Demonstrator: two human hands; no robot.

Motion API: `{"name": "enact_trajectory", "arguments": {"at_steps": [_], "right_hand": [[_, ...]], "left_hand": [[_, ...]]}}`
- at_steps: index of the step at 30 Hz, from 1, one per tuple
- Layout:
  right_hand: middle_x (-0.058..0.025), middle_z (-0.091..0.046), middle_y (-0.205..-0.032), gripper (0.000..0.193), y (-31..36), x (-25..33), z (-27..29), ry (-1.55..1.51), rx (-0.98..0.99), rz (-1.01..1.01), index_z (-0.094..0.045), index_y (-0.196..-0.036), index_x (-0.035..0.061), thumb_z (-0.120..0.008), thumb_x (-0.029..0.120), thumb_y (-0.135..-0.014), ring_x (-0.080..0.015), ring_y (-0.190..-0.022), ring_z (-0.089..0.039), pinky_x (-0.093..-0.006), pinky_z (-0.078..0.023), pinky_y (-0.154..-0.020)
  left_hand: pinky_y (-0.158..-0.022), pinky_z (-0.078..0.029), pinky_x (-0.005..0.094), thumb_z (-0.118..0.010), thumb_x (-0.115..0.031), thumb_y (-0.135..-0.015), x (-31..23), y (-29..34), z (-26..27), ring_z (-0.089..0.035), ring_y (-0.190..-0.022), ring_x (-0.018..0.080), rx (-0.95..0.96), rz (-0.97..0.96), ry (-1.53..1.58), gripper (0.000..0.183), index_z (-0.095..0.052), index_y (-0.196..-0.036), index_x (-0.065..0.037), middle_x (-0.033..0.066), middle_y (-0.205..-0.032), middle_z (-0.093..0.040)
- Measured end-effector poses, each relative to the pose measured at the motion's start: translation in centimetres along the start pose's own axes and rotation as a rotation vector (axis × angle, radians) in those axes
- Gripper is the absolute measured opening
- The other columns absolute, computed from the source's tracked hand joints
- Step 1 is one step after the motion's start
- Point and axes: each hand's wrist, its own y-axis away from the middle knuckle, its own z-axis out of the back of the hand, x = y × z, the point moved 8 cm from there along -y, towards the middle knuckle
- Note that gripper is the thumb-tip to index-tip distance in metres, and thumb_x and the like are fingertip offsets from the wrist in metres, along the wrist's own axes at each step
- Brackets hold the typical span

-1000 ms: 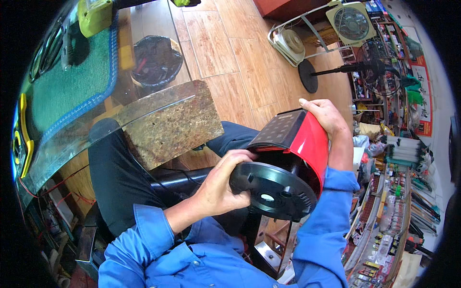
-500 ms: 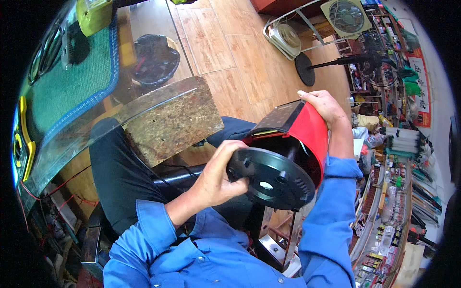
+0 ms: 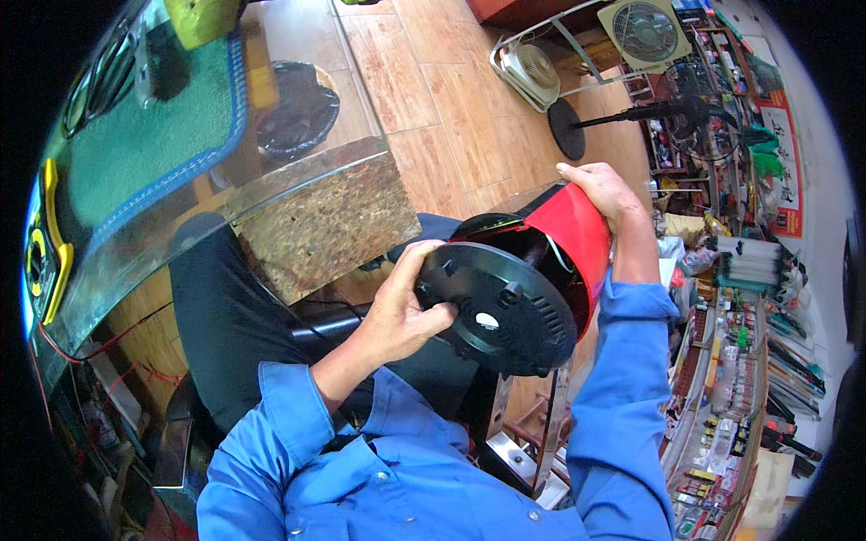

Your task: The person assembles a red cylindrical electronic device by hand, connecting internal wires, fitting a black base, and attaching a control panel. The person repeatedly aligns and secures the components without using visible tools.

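Observation:
My left hand (image 3: 397, 302) pinches the edge of a round black base plate (image 3: 501, 338) with small feet and a white oval at its middle. My right hand (image 3: 609, 194) wraps over the far end of a red appliance housing (image 3: 568, 230), open toward the plate, with a dark interior and a pale wire or strip inside. A black panel lies along the housing's left side. Plate and housing are tilted over my lap; a gap shows between them at the top, and whether they touch lower down is hidden behind the plate.
A glass-topped table (image 3: 171, 216) with a green mat (image 3: 180, 149) and yellow-black tool (image 3: 50, 243) is at left. A stained board (image 3: 325, 221) sits at its corner. Fans (image 3: 532, 77) stand far off. Shelves of small goods (image 3: 722, 433) line the right. A black-lined bin (image 3: 298, 108) shows through glass.
The base plate has swung up and slightly left with my left hand, and its face is turned more toward me. The red housing has tipped a little; both hands keep their hold.

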Motion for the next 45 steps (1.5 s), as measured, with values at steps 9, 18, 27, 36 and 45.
{"name": "enact_trajectory", "arguments": {"at_steps": [9,18,27,36,45], "right_hand": [[-0.0082,-0.083,-0.100,0.043,0.0,-0.3,0.2,-0.025,0.035,0.019,-0.082,-0.114,-0.0050,-0.079,0.037,-0.110,-0.0166,-0.082,-0.075,-0.0356,-0.061,-0.077],[-0.0132,-0.085,-0.107,0.046,-0.3,0.0,0.1,-0.032,0.035,-0.020,-0.082,-0.121,-0.0088,-0.078,0.035,-0.110,-0.0223,-0.089,-0.078,-0.0412,-0.063,-0.085],[-0.0112,-0.084,-0.102,0.042,-0.5,1.3,-0.4,0.041,0.042,0.043,-0.083,-0.115,-0.0074,-0.076,0.033,-0.109,-0.0205,-0.086,-0.077,-0.0395,-0.062,-0.082],[-0.0047,-0.081,-0.091,0.037,0.5,0.2,0.7,0.057,-0.036,0.130,-0.085,-0.101,-0.0033,-0.078,0.032,-0.110,-0.0139,-0.076,-0.070,-0.0343,-0.057,-0.071],[0.0009,-0.077,-0.092,0.053,5.3,-3.4,2.0,-0.215,-0.178,0.203,-0.084,-0.107,0.0000,-0.072,0.050,-0.116,-0.0088,-0.079,-0.066,-0.0288,-0.054,-0.074]], "left_hand": [[-0.126,-0.042,0.0403,-0.085,-0.005,-0.086,-0.8,0.1,-0.4,-0.055,-0.144,0.0222,0.040,-0.111,-0.134,0.083,-0.050,-0.161,-0.004,0.0083,-0.148,-0.057],[-0.119,-0.050,0.0405,-0.083,-0.006,-0.091,2.0,0.3,0.7,-0.063,-0.133,0.0207,0.009,0.080,0.090,0.073,-0.055,-0.158,-0.002,0.0081,-0.140,-0.068],[-0.119,-0.048,0.0389,-0.081,-0.014,-0.096,2.0,0.2,1.7,-0.062,-0.132,0.0203,0.012,0.099,0.108,0.066,-0.055,-0.156,-0.002,0.0082,-0.136,-0.068],[-0.122,-0.047,0.0400,-0.081,-0.013,-0.096,2.0,0.7,1.3,-0.060,-0.136,0.0203,0.025,0.085,0.070,0.072,-0.051,-0.161,-0.002,0.0075,-0.141,-0.066],[-0.117,-0.049,0.0352,-0.082,-0.008,-0.095,1.7,0.7,-0.3,-0.061,-0.128,0.0155,0.059,0.027,0.166,0.064,-0.056,-0.154,-0.005,0.0052,-0.132,-0.067]]}}
